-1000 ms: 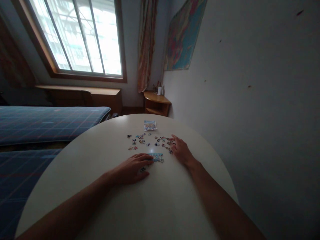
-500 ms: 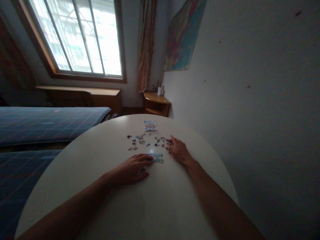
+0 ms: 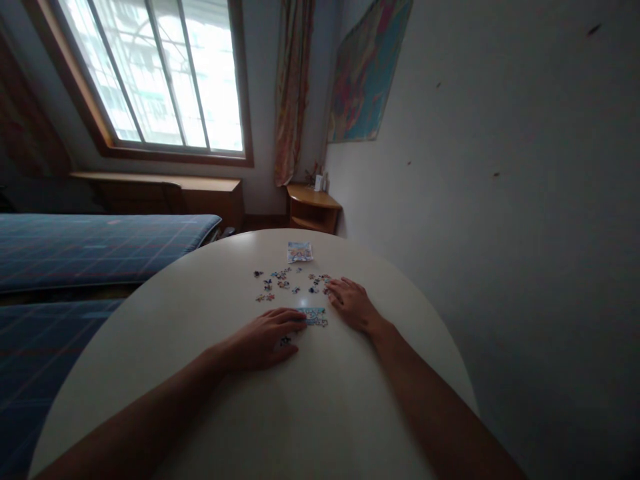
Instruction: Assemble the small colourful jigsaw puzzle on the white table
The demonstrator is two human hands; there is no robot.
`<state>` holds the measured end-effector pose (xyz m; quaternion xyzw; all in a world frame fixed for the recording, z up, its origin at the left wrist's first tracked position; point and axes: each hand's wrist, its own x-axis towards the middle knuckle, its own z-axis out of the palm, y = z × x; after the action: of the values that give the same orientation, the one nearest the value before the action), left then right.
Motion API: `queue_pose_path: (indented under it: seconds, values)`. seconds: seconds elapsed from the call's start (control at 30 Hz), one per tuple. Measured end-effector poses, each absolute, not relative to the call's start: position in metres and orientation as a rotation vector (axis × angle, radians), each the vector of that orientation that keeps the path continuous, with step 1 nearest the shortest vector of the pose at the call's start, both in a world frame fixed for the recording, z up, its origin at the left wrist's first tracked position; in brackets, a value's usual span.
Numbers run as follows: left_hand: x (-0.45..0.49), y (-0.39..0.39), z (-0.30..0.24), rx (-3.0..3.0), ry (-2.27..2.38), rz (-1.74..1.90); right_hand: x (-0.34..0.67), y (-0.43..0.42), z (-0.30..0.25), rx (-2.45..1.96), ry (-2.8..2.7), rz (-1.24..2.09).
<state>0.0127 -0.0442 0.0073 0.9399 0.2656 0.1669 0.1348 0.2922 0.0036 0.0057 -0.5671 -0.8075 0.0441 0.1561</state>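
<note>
My left hand [image 3: 273, 337] lies on the white table with fingers stretched out and thumb apart, its fingertips resting on the left end of a joined strip of jigsaw puzzle [image 3: 315, 316]. A dark loose puzzle piece [image 3: 285, 341] lies between that thumb and the fingers. Farther right, my right hand [image 3: 351, 303] is over the right edge of the scattered puzzle pieces [image 3: 283, 284], fingers extended and pointing left. Its fingertips cover some of the pieces; whether one is touched there cannot be made out.
A small picture packet [image 3: 300, 252] lies beyond the pieces on the round white table [image 3: 200, 413]. Plaid mattresses [image 3: 100, 247] stand to the left, and a wall [image 3: 525, 267] runs along the right. A wooden corner shelf [image 3: 314, 197] is behind the table.
My right hand has moved a little left and nearer, its fingers now covering pieces at the right edge of the scatter. My left hand has stayed in place.
</note>
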Motion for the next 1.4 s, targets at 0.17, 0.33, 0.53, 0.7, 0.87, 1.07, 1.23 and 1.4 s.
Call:
queue_pose_path:
  seconds: [0.17, 0.33, 0.53, 0.7, 0.87, 1.07, 1.23, 1.4]
  values:
    - [0.011, -0.043, 0.005, 2.725, 0.738, 0.506, 0.292, 0.004, 0.004, -1.593, -2.307, 0.114]
    - [0.01, -0.042, 0.004, 2.733, 0.744, 0.497, 0.292, 0.006, 0.002, -1.548, -2.359, 0.133]
    - [0.01, -0.042, 0.003, 2.718, 0.748, 0.517, 0.293, 0.007, 0.004, -1.469, -2.273, 0.108]
    - [0.011, -0.043, 0.004, 2.716, 0.733, 0.522, 0.294, 0.008, 0.002, -1.419, -2.207, 0.127]
    - [0.011, -0.043, 0.005, 2.718, 0.732, 0.522, 0.295, 0.007, 0.003, -1.403, -2.268, 0.081]
    - [0.012, -0.045, 0.008, 2.713, 0.749, 0.507, 0.297, 0.003, 0.011, -1.37, -2.292, 0.084]
    - [0.012, -0.046, 0.011, 2.725, 0.761, 0.479, 0.3, 0.001, 0.012, -1.35, -2.247, 0.173]
    - [0.011, -0.044, 0.008, 2.728, 0.743, 0.487, 0.308, -0.002, 0.014, -1.378, -2.198, 0.245]
